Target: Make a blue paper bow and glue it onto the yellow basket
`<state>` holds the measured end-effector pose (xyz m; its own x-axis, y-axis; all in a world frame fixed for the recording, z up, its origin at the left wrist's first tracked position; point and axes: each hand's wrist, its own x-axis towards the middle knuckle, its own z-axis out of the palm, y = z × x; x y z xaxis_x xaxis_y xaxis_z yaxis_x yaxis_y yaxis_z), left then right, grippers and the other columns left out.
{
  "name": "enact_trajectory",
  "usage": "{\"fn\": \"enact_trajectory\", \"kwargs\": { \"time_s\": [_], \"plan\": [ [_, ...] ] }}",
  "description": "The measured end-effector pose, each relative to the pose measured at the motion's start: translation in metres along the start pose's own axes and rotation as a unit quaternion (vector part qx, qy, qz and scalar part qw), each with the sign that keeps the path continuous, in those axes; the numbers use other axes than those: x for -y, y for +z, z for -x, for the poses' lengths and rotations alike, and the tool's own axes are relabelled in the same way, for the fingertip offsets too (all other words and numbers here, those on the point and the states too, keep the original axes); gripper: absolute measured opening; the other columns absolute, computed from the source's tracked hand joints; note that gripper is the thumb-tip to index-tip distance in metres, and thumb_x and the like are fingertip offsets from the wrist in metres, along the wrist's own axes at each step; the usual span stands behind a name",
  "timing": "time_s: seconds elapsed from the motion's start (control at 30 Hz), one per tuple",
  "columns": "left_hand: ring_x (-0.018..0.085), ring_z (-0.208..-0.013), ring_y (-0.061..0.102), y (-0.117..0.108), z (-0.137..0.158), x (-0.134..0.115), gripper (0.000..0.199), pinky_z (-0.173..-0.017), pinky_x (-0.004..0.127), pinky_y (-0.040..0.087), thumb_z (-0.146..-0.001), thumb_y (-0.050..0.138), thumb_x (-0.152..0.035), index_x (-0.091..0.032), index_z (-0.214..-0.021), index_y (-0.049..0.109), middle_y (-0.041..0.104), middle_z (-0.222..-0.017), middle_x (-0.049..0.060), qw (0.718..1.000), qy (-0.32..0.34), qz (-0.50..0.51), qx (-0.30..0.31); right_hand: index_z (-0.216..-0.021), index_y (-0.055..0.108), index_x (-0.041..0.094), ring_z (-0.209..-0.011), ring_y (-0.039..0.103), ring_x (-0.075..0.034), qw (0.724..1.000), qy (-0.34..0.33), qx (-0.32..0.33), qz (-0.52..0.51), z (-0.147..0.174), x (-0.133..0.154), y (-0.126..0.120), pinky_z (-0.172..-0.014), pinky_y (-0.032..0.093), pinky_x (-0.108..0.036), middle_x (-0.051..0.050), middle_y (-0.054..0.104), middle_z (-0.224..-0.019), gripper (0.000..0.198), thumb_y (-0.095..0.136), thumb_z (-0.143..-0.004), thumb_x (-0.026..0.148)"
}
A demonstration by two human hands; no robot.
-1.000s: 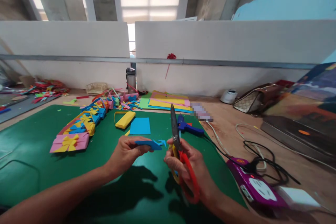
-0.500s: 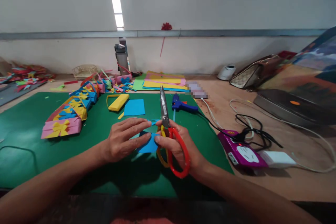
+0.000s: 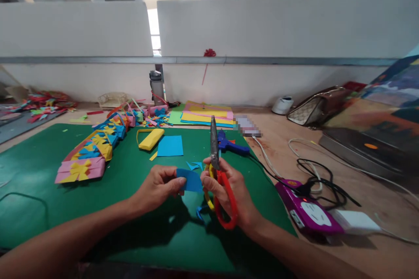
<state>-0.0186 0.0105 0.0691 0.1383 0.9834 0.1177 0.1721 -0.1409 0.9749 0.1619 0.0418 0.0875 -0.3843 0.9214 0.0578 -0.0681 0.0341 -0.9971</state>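
Observation:
Between finger and thumb, my left hand (image 3: 162, 187) pinches the left end of a small blue paper piece (image 3: 192, 181), held above the green mat (image 3: 131, 235). My right hand (image 3: 234, 187) is closed round scissors (image 3: 225, 200) with red and yellow handles, their blades pointing away from me and together. Its fingertips are at the right edge of the blue paper. Blue paper scraps (image 3: 195, 165) lie just beyond the paper, and another curled blue scrap (image 3: 200, 212) lies below it. Farther off are a blue paper square (image 3: 170, 145) and a small yellow paper bag (image 3: 151, 138).
A blue glue gun (image 3: 232, 143) lies beyond the scissors, its cord running to a purple power strip (image 3: 310, 211). A row of paper bags with bows (image 3: 80, 170) stands at left. Paper sheets (image 3: 206, 113) and a bottle (image 3: 157, 87) are at the back.
The view has tilted up. My left hand has gone from lying over the blue paper to pinching its left end, and the paper is lifted. Blue scraps now lie on the mat.

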Motion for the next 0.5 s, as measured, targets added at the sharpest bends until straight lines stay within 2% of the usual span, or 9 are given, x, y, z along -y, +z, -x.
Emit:
{"fn": "enact_trajectory", "kwargs": {
  "time_s": [0.17, 0.3, 0.5],
  "plan": [
    [0.010, -0.048, 0.047, 0.0031, 0.0017, 0.0006, 0.034, -0.048, 0.020, 0.037, -0.075, 0.061, -0.042, -0.014, -0.056, 0.060, 0.056, -0.050, 0.000, 0.998, -0.035, 0.032, 0.051, -0.096, 0.049, 0.020, -0.054, 0.047, -0.008, 0.999, 0.020, 0.032, 0.011, 0.0028, -0.0020, 0.0019, -0.049, 0.039, -0.021, 0.005, 0.053, -0.070, 0.042, 0.072, -0.064, 0.032],
    [0.010, -0.051, 0.045, 0.0045, 0.0033, 0.0008, 0.038, -0.050, 0.020, 0.036, -0.079, 0.057, -0.045, -0.015, -0.056, 0.062, 0.053, -0.052, 0.000, 0.999, -0.034, 0.024, 0.034, -0.093, 0.050, 0.020, -0.049, 0.042, -0.006, 0.999, 0.025, 0.029, 0.026, 0.0060, -0.0038, 0.0042, -0.045, 0.037, -0.019, 0.007, 0.050, -0.068, 0.034, 0.067, -0.064, 0.022],
    [0.011, -0.054, 0.049, 0.0076, 0.0034, 0.0059, 0.027, -0.053, 0.021, 0.040, -0.074, 0.065, -0.041, -0.016, -0.065, 0.068, 0.058, -0.058, 0.000, 0.994, -0.057, 0.090, 0.006, -0.091, 0.053, 0.019, -0.051, 0.043, -0.006, 0.998, 0.020, 0.041, 0.044, 0.0068, -0.0037, 0.0047, -0.047, 0.037, -0.019, 0.007, 0.051, -0.065, 0.031, 0.064, -0.062, 0.017]
  ]
}}
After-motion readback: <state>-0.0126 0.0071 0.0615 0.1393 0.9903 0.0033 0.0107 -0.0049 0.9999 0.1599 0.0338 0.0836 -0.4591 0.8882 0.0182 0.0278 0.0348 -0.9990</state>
